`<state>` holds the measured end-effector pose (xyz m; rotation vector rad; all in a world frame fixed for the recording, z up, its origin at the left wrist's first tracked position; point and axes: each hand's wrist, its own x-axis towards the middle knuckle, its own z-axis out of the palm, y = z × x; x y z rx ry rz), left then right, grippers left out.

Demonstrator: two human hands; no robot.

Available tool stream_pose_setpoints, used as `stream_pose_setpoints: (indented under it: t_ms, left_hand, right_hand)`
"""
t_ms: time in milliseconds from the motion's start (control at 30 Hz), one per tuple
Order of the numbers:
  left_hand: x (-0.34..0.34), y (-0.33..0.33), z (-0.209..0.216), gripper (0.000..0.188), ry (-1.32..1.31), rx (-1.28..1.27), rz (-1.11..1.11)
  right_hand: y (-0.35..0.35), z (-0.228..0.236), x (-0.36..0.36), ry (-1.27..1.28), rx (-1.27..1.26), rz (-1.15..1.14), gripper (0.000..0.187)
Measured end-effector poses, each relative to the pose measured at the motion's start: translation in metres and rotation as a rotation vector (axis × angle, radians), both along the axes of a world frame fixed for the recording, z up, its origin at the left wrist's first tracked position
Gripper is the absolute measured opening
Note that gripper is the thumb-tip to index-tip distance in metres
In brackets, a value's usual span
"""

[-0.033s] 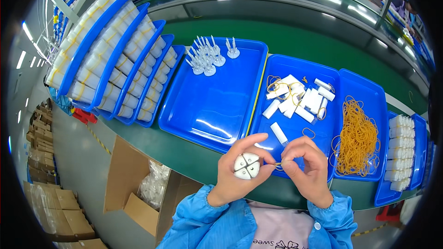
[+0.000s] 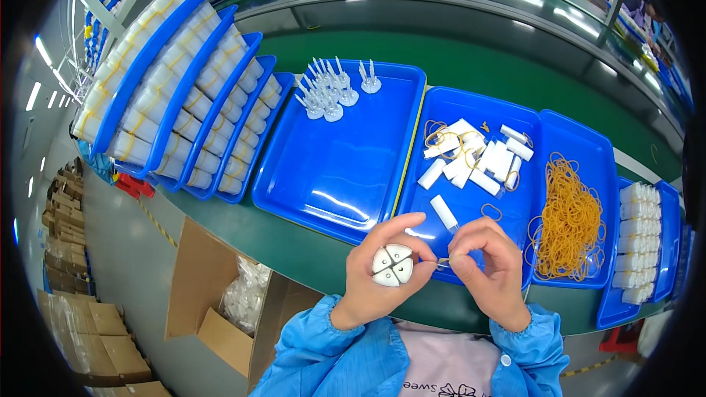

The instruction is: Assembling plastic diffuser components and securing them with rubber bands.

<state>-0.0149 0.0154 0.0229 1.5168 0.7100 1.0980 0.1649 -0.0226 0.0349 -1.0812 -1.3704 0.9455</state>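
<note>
My left hand (image 2: 373, 278) is wrapped round a round bundle of several white wedge-ended plastic pieces (image 2: 393, 265), their ends facing up with dark gaps in a cross. The fingertips of my right hand (image 2: 482, 265) pinch a yellow rubber band (image 2: 443, 262), which stretches toward the thumb of my left hand. Whether the band loops round the bundle is hidden by the fingers. Just beyond my hands, a single white piece with a clear end (image 2: 444, 213) lies in the middle blue tray (image 2: 471, 99), near a loose band (image 2: 492, 212).
More white pieces (image 2: 463, 151) lie in the middle tray. Rubber bands (image 2: 566, 220) fill the right tray; clear pronged parts (image 2: 327, 92) stand in the left tray (image 2: 323, 169). Stacked trays of banded bundles (image 2: 176, 88) rise at left. Another bundle tray (image 2: 638, 242) is far right. A cardboard box (image 2: 198, 279) stands below.
</note>
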Motion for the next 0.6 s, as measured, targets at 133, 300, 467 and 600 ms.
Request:
stream_pose_setpoints:
  t_ms: [133, 300, 467, 600]
  left_hand:
    - [0.0051, -0.0003, -0.0011, 0.071, -0.028, -0.009, 0.044]
    - [0.0050, -0.0040, 0.0021, 0.070, -0.003, 0.050, 0.022]
    - [0.0082, -0.0069, -0.0020, 0.069, 0.050, 0.098, 0.097]
    - [0.0085, -0.0045, -0.0037, 0.069, -0.005, 0.024, 0.081]
  right_hand:
    - [-0.0017, -0.0003, -0.0019, 0.187, -0.091, 0.004, 0.008]
    - [-0.0003, -0.0022, -0.0010, 0.133, -0.068, 0.005, 0.009]
    - [0.0011, -0.0054, -0.0007, 0.098, -0.037, 0.006, 0.012]
    - [0.0035, -0.0010, -0.0025, 0.040, -0.057, 0.052, 0.028]
